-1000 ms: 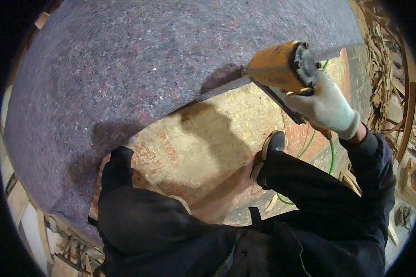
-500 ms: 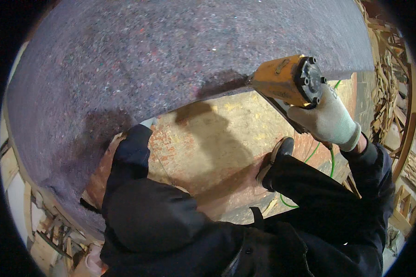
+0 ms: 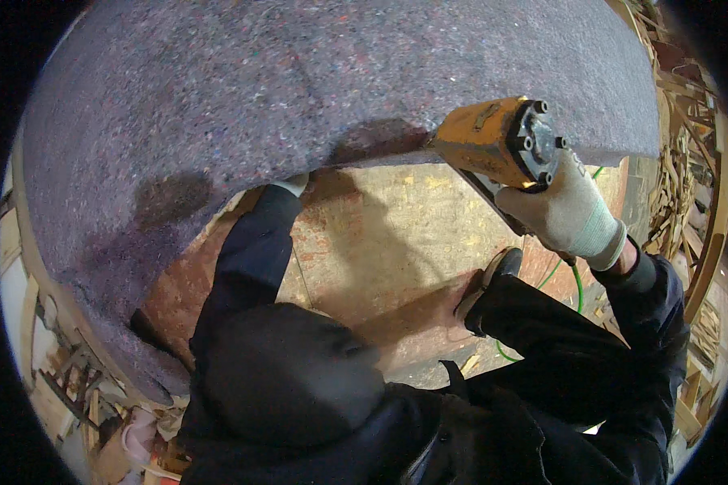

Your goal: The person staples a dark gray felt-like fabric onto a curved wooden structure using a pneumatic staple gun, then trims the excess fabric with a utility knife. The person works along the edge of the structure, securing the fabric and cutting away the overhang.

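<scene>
1. Nearest, at 4 o'clock, one dark trouser leg stretches outward to a shoe (image 3: pixel 501 271), with a green hose (image 3: pixel 579 287) just beyond it.
2. Closer to the middle lies a worn yellow-and-red board (image 3: pixel 388 242), bare below the felt edge.
3. The left forearm reaches up toward 10 o'clock. Only a pale strip of the left hand (image 3: pixel 297 184) shows at the felt's lower border; the rest is hidden, so I cannot tell whether its fingers are apart or together.
4. The right hand (image 3: pixel 565 212), in a pale knitted glove, sits near 3 o'clock. Its arm comes up from 4 o'clock with the elbow bent, and the fingers are wrapped firmly around the grip of the nail gun (image 3: pixel 481 144).
5. The nail gun lies at 2 o'clock, its black cap facing the wearer's right and its nose pointing toward 9 o'clock, right at the felt's lower edge. Whether the nose presses or only nears it is unclear.
6. The step in hand seems to be lining the nose up on that edge while the left hand steadies it; the next move would call for a firm wrist and left fingers well clear of the nose.
7. Beyond, the grey speckled felt (image 3: pixel 299 81) spreads from 9 to 1 o'clock.
8. Farthest, scrap wood (image 3: pixel 673 198) is heaped near 3 o'clock.
</scene>
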Action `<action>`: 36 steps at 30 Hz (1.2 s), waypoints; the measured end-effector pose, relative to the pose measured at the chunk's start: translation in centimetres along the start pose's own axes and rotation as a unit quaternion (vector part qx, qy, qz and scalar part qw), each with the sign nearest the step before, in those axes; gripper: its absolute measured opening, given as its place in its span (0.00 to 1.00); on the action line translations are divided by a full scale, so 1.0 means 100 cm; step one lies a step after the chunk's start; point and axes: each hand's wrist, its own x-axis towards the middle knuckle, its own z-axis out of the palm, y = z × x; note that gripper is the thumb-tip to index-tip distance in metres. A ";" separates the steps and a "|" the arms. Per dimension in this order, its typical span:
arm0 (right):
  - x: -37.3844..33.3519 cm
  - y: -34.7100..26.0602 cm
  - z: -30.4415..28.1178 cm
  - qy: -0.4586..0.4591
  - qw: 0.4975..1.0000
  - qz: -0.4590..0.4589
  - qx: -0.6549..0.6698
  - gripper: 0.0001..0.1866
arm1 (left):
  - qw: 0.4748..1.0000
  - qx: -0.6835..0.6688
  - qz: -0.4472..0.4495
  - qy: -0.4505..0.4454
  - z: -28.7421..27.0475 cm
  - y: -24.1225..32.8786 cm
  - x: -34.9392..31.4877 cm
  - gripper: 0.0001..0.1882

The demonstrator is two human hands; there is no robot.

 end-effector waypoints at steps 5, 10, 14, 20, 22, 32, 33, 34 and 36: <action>0.005 -0.035 0.013 0.025 0.998 -0.017 0.054 0.13 | 1.000 0.010 0.023 -0.001 0.007 -0.004 -0.003 0.22; 0.014 -0.057 0.024 -0.044 0.994 0.042 0.087 0.12 | 0.999 0.011 0.049 0.002 0.022 -0.009 -0.006 0.22; 0.031 -0.064 0.035 -0.050 0.992 -0.077 -0.090 0.12 | 0.998 -0.003 0.061 0.010 0.027 -0.008 -0.008 0.22; 0.036 -0.069 0.038 -0.036 0.991 -0.075 -0.108 0.16 | 0.942 -0.333 -0.009 0.039 0.021 -0.003 -0.044 0.22; 0.034 -0.068 0.039 -0.059 0.995 -0.022 -0.071 0.18 | 0.794 -0.600 -0.060 0.082 0.017 -0.006 -0.064 0.21; 0.035 -0.075 0.037 -0.080 0.974 -0.113 -0.179 0.10 | 0.393 -0.906 -0.008 0.159 -0.073 -0.053 -0.091 0.23; 0.034 -0.074 0.038 -0.078 0.993 0.023 -0.083 0.09 | 0.384 -0.915 0.061 0.105 -0.076 -0.055 -0.090 0.26; 0.032 -0.073 0.038 -0.091 0.986 0.136 0.036 0.09 | 0.397 -0.908 0.043 0.127 -0.076 -0.056 -0.092 0.27; 0.032 -0.068 0.045 -0.035 0.991 -0.087 -0.098 0.09 | 0.434 -0.889 0.082 0.124 -0.075 -0.063 -0.103 0.29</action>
